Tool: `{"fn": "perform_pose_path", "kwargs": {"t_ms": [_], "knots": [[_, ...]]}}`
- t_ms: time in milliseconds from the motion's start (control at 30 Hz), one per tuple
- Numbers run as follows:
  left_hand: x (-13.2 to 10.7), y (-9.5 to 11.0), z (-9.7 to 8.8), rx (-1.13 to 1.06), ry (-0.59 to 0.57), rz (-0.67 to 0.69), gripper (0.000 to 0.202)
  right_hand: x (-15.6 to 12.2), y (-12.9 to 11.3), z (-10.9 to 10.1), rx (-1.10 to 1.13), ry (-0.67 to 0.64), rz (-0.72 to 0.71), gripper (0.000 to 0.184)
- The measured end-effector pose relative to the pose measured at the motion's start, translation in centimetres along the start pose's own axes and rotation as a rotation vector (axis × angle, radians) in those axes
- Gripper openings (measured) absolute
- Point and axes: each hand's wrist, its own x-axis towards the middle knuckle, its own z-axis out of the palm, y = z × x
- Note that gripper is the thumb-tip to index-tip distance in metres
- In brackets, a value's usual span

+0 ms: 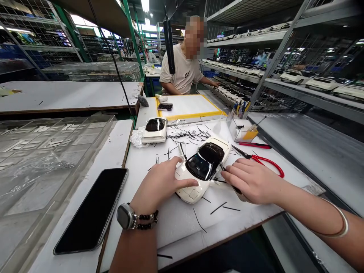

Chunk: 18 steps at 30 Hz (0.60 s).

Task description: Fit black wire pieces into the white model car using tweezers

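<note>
A white model car point(193, 192) with dark windows and a black roof sits at an angle on the white work board. Its door on the left side stands out from the body. My left hand point(162, 180) grips the front of the car, with the thumb across the hood and the fingers along its left side. My right hand point(247, 180) is closed beside the car's right side, near the door opening. A thin dark piece shows at its fingertips, but the palm hides what the hand holds. Loose black strips point(218, 207) lie around the car.
Another white model car point(155, 131) stands behind, near crumpled plastic. Red-handled scissors point(267, 161), a red pen-like tool point(256, 145) and a tool holder point(241, 131) are at right. A phone point(92, 210) lies left. A co-worker point(183, 68) sits opposite, beside shelves of model cars.
</note>
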Motion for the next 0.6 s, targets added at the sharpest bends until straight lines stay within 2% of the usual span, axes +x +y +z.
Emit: {"fn": "perform_pose_path", "kwargs": {"t_ms": [233, 333, 600], "knots": [[0.1, 0.0, 0.1, 0.006, -0.005, 0.010, 0.078, 0.4, 0.5, 0.4, -0.014, -0.082, -0.015, 0.021], [0.1, 0.0, 0.2, 0.015, -0.002, 0.008, 0.078, 0.7, 1.0, 0.2, 0.060, -0.105, 0.022, 0.022], [0.1, 0.0, 0.3, 0.038, -0.004, -0.007, 0.079, 1.9, 5.7, -0.9, 0.661, -0.195, 0.393, 0.017]]}}
